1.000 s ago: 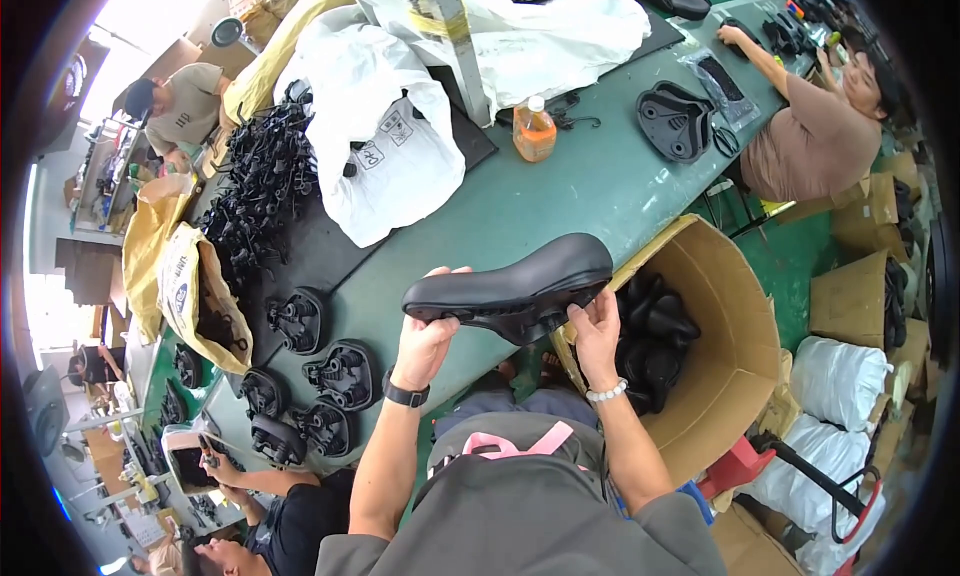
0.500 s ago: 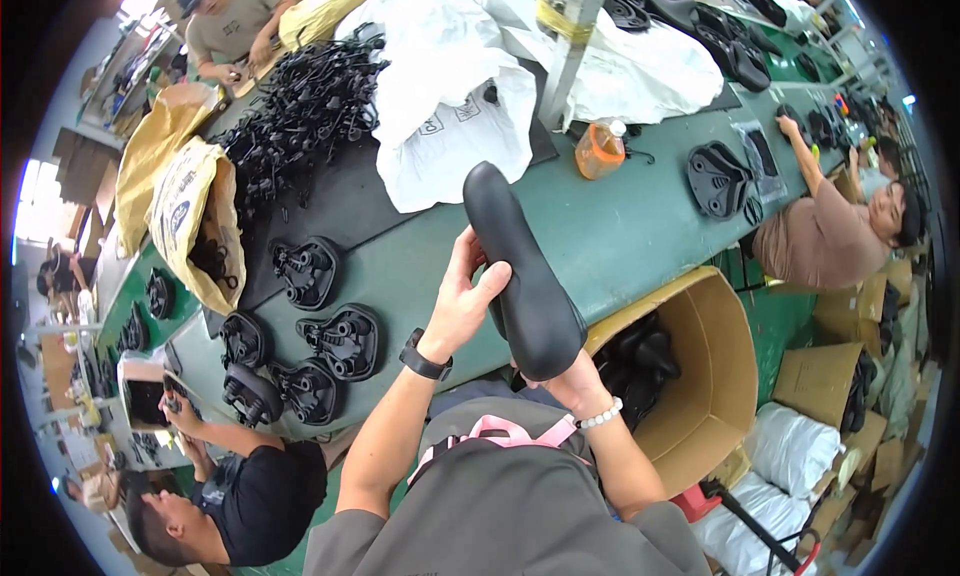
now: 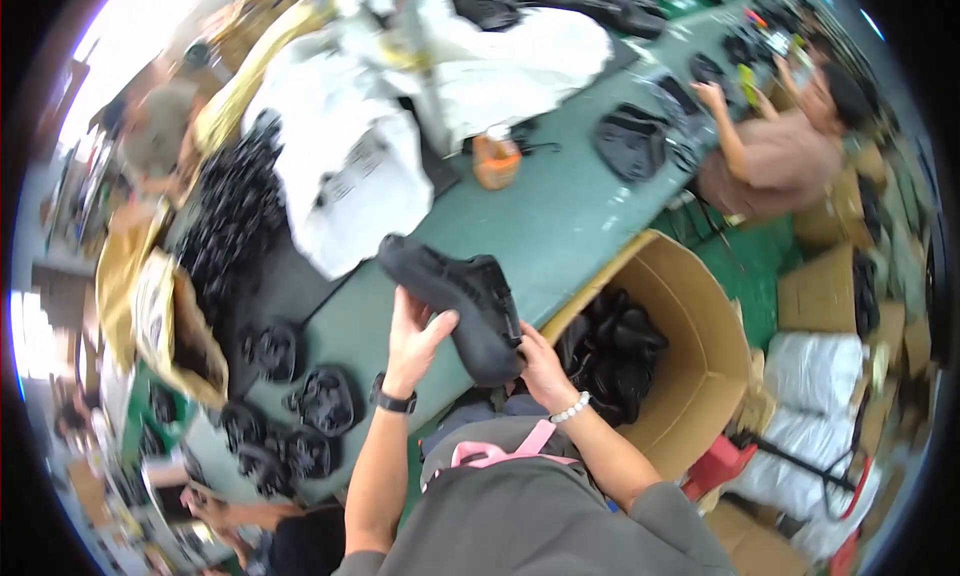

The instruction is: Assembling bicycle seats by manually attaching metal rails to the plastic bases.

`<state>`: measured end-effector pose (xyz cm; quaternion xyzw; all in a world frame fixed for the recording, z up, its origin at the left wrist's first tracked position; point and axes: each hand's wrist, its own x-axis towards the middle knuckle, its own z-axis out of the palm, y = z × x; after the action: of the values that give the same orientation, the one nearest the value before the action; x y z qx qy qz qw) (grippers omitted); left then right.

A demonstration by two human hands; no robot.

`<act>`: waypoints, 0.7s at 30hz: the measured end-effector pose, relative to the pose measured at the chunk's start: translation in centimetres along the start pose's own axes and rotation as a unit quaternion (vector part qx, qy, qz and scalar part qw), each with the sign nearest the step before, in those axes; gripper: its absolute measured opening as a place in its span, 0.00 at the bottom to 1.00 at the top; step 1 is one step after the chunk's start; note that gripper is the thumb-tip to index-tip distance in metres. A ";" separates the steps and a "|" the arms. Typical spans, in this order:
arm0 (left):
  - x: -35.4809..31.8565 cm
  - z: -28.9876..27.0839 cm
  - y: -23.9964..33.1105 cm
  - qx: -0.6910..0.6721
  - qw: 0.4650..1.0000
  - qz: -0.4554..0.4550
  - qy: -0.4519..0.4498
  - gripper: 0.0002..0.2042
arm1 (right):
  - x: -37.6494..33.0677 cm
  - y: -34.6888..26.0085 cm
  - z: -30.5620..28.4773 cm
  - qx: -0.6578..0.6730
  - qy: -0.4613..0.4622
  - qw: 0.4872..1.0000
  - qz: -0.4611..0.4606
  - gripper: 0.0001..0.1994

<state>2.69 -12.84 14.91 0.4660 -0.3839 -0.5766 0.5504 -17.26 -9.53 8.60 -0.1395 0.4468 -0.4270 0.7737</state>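
A black bicycle saddle (image 3: 445,294) is held between my two hands over the front edge of the green table (image 3: 555,231). My left hand (image 3: 415,341) is closed on its left side, thumb lying on the smooth cover. At the wider end, my right hand (image 3: 543,369) grips the right edge; some fingers are hidden beneath. The saddle is tilted, so part of its ribbed underside shows on the right. Just right of my right hand, more black saddles (image 3: 625,341) lie inside a large open carton (image 3: 705,376).
Several saddles (image 3: 325,401) rest underside up on the table at left, near a pile of black parts (image 3: 235,211). White sacks (image 3: 350,191), an orange bottle (image 3: 495,161) and another saddle (image 3: 632,144) lie farther back. Co-workers sit at right (image 3: 775,166) and lower left.
The saddle has been turned in my hands from smooth top facing up to tilted, exposing its underside. My view has swung right, and my right hand has come up along the saddle's side.
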 end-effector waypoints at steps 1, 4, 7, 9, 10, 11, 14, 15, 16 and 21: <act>0.4 0.7 -0.7 -0.010 1.000 -0.004 -0.017 0.34 | 0.1 -0.5 -0.4 0.013 0.024 1.000 -0.007 0.18; 0.6 2.8 -4.5 0.050 0.995 -0.079 -0.036 0.30 | 1.9 1.1 -7.0 -0.044 0.044 0.997 -0.051 0.16; 1.4 4.7 -6.8 0.116 0.980 -0.126 -0.103 0.29 | 1.5 -2.0 -7.9 -0.023 0.100 0.985 -0.139 0.18; 1.5 6.8 -7.1 0.138 0.978 -0.119 -0.105 0.28 | 1.9 -3.3 -8.2 0.033 0.112 0.974 -0.196 0.21; 1.6 7.9 -7.2 0.146 0.976 -0.122 -0.107 0.28 | 2.4 -3.6 -8.6 0.040 0.123 0.969 -0.209 0.21; 1.7 8.9 -7.1 0.163 0.975 -0.114 -0.103 0.28 | 2.9 -3.8 -9.1 0.047 0.134 0.965 -0.222 0.21; 3.0 10.1 -7.1 0.196 0.970 -0.103 -0.100 0.28 | 4.1 -3.8 -10.1 0.052 0.161 0.970 -0.172 0.19; 3.4 10.3 -7.2 0.204 0.968 -0.103 -0.100 0.27 | 4.4 -3.9 -10.4 0.058 0.162 0.970 -0.171 0.19; 3.7 10.0 -7.7 0.208 0.968 -0.101 -0.101 0.27 | 5.2 -4.4 -11.0 0.092 0.148 0.979 -0.108 0.17; 0.3 0.8 -14.7 0.470 0.868 -0.145 -0.062 0.24 | 10.8 -6.5 -14.3 0.237 0.082 0.964 0.089 0.12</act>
<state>-2.15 -11.77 1.03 0.6834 -0.5711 -0.4291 0.1510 -29.85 -19.55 -1.73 0.1236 0.4051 -0.4604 0.7801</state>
